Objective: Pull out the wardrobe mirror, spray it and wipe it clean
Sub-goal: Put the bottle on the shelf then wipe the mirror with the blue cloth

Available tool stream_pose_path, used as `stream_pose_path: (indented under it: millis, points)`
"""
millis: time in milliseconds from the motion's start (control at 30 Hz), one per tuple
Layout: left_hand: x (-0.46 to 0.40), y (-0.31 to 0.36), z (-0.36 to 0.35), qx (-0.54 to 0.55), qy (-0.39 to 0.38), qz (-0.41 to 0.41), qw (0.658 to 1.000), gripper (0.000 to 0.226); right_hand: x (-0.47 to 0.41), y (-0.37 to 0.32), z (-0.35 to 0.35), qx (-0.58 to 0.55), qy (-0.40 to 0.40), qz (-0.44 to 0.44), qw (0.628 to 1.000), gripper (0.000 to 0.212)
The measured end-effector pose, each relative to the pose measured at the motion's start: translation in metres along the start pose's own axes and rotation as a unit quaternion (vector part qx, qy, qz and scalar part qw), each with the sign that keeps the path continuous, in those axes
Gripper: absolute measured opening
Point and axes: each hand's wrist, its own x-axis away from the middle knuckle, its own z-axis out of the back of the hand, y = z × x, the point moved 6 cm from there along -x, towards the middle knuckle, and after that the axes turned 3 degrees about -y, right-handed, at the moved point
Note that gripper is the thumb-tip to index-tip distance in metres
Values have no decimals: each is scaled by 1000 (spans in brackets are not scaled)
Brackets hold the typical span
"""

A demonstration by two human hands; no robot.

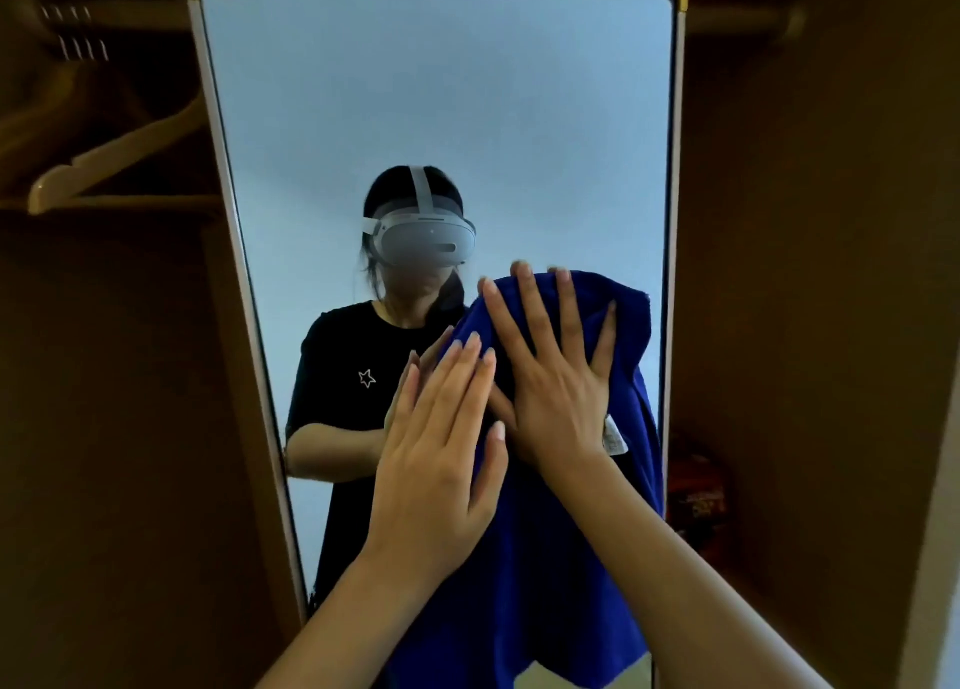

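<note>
A tall wardrobe mirror (436, 90) with a white frame and gold corner caps stands upright in front of me, reflecting a person in a headset and black T-shirt. A blue cloth (545, 558) hangs against the lower right of the glass. My right hand (556, 392) lies flat on the cloth with fingers spread, pinning its upper part to the mirror. My left hand (441, 470) is flat beside it, fingers together, with the fingertips at the cloth's left edge. No spray bottle is in view.
Dark brown wardrobe interior surrounds the mirror. A pale wooden hanger (119, 153) hangs at the left under a rail. A red object (696, 491) sits low in the wardrobe just right of the mirror frame.
</note>
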Motion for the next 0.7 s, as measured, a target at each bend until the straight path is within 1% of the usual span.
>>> stream_pose_path:
  millis: [167, 300, 467, 700]
  points:
    - [-2, 5, -13, -51, -12, 13, 999, 57, -1, 33, 7, -16, 11, -37, 999, 64]
    - [-10, 5, -14, -82, 4, 38, 996, 59, -23, 42, 16, -29, 18, -52, 998, 64]
    - [-20, 9, -14, -107, 33, 38, 993, 60, -36, 40, 18, -29, 32, -43, 998, 65]
    - [0, 11, -26, -129, 19, 34, 991, 57, -1, 34, 2, -37, 31, -17, 999, 66]
